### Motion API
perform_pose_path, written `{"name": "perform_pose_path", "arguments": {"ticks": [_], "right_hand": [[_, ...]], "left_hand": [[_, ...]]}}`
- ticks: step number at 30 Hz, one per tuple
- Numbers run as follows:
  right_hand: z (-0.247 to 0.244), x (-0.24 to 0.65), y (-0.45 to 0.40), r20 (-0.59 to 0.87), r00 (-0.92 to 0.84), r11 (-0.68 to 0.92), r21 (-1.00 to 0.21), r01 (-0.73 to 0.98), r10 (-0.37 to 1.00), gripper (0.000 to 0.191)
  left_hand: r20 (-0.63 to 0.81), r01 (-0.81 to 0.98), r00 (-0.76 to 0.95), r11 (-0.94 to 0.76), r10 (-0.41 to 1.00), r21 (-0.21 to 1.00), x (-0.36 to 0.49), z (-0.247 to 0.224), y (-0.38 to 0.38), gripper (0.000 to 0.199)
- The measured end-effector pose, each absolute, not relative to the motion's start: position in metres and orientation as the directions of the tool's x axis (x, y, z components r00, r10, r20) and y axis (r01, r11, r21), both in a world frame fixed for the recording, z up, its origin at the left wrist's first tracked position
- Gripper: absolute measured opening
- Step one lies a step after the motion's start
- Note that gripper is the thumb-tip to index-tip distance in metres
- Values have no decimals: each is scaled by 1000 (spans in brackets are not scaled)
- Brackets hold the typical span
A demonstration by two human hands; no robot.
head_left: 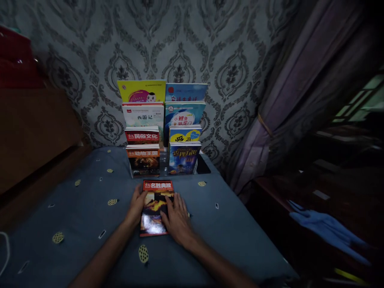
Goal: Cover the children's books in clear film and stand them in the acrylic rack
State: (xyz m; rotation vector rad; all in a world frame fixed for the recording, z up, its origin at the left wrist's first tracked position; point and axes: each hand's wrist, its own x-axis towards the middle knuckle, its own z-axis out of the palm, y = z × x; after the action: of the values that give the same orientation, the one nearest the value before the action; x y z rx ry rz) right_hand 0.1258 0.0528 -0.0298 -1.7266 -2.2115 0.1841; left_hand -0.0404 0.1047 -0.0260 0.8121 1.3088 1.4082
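Note:
A paperback book (157, 208) with a red title band and a dark golden picture lies face up on the blue patterned cloth. On its left edge is my left hand (137, 206), thumb over the cover and fingers along the side. My right hand (177, 220) rests flat across the right edge, fingers stretched out and thumb on the cover. Just beyond stands a clear stepped rack (164, 170) with books in two columns. Its front row shows an orange-topped book with a lion (144, 160) and a blue book (183, 158).
A dark flat object (204, 165) lies right of the rack. Patterned wallpaper (180, 44) rises behind. A tied curtain (255, 132) hangs at right, above a lower dark surface with a blue cloth (327, 230). A brown box-like piece (36, 132) stands left, with something red (18, 60) above.

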Motion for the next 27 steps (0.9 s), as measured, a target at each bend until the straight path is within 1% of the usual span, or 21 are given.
{"name": "perform_pose_path", "arguments": {"ticks": [1,3,5,8,10,13,15,17,19,21,23,24,25,27], "right_hand": [[-31,126,53,190,-213,264,-302,916,958,59],[-34,127,54,205,-206,263,-309,914,957,60],[-36,127,55,201,-190,248,-322,914,961,63],[-38,128,57,202,-183,246,-356,902,962,67],[-40,128,58,224,-180,259,-400,879,958,69],[-46,128,61,276,-135,260,-493,830,952,69],[-48,127,65,293,-69,233,-572,787,954,69],[-43,126,70,294,10,202,-679,705,956,69],[-31,124,76,295,80,199,-796,572,952,65],[-13,122,81,305,121,230,-878,420,945,60],[4,118,84,340,148,283,-908,308,929,57],[10,117,84,375,160,323,-904,281,913,56],[13,116,83,414,165,362,-892,273,895,56],[11,116,78,473,136,415,-854,314,870,56]], "left_hand": [[-226,-295,-274,142,935,945,-36,-22,104,49],[-296,-347,-262,197,918,917,-30,-14,104,45],[-303,-345,-258,205,918,916,-25,-7,103,43],[-315,-345,-302,205,900,916,-24,-4,104,41],[-330,-364,-313,208,891,908,-24,-3,105,39],[-331,-412,-279,199,901,889,-23,0,104,38],[-298,-430,-241,174,923,886,-21,7,102,44],[-236,-433,-219,122,947,893,-18,17,98,52],[-145,-415,-205,49,968,908,-16,29,95,58],[-22,-368,-182,-47,983,929,-16,39,95,60],[100,-315,-165,-149,981,937,-20,45,98,61],[144,-290,-171,-189,975,938,-24,45,100,61],[170,-264,-186,-216,968,940,-28,44,102,60],[187,-215,-207,-231,960,949,-37,38,103,60]]}}
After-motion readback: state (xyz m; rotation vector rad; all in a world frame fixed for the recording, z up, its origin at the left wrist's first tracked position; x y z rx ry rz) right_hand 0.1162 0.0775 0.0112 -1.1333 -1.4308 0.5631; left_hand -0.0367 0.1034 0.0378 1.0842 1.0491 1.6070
